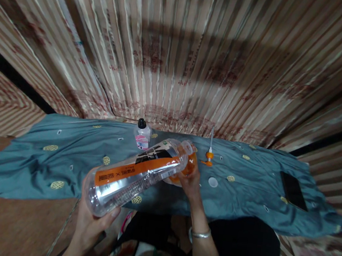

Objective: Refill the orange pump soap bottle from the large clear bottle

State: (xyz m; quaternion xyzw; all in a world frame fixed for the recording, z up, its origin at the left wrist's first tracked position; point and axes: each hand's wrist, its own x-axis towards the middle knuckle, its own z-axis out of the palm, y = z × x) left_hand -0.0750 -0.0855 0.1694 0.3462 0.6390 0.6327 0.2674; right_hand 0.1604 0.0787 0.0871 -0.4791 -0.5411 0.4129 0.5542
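Observation:
My left hand (95,222) grips the base of a large clear plastic bottle (137,173) with an orange and silver label. The bottle is tilted, its neck pointing right and away from me. Just beyond its neck, my right hand (189,183) is wrapped round a smaller orange bottle (189,162). The large bottle's mouth is at the top of the orange one; whether they touch is hard to tell. To the right of these lies an orange pump dispenser head (209,156) with a white tube, and a round white cap (213,182) sits nearer me.
A clear bottle with a black cap (142,135) stands at the back of the cloth-covered table (79,155). A black flat phone-like slab (294,190) lies at the right. Striped curtains (177,63) hang close behind the table and along both sides.

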